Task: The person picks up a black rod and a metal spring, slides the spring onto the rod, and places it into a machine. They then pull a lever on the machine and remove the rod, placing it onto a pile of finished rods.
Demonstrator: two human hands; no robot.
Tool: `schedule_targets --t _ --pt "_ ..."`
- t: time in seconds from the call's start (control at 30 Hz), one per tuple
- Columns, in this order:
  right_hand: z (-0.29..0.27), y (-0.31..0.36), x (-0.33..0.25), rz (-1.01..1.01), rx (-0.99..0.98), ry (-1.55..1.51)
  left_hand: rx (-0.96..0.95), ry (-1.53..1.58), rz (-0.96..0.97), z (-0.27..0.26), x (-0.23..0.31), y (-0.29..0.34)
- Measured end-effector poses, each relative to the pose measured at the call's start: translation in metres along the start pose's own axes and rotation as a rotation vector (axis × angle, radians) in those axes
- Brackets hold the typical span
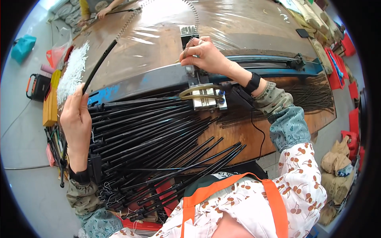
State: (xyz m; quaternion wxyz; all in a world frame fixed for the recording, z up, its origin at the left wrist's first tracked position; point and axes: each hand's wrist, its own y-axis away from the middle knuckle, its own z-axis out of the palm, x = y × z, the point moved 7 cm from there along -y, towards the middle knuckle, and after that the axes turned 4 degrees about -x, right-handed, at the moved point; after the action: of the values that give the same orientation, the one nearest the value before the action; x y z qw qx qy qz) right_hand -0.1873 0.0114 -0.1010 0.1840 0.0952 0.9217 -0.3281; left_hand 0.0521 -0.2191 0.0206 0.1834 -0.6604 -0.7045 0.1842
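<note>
Head view shows the left hand (75, 119) raised at the left of the frame, palm turned inward, fingers closed around a long black rod (99, 65) that runs up toward the upper left. The right hand (204, 55) reaches forward at upper centre, fingertips pinched on a coiled metal spring (192, 20) that arcs away across the plastic-covered tabletop (246, 23). Below it sits a small metal fixture (206, 97). A fanned pile of black rods (158, 135) covers the middle. At far left lie a teal bag (23, 47), a heap of white pieces (73, 71) and yellow blocks (51, 99); red crates (335, 71) line the right edge.
</note>
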Motion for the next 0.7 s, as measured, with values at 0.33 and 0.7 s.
schedule_targets --t 0.33,0.7 --pt "-0.071 0.075 0.036 0.005 0.029 0.69 -0.078 0.048 -0.029 0.04 -0.014 -0.002" --pt "-0.223 0.235 0.101 0.277 0.12 0.918 -0.174 0.256 0.299 0.19 0.106 -0.069"
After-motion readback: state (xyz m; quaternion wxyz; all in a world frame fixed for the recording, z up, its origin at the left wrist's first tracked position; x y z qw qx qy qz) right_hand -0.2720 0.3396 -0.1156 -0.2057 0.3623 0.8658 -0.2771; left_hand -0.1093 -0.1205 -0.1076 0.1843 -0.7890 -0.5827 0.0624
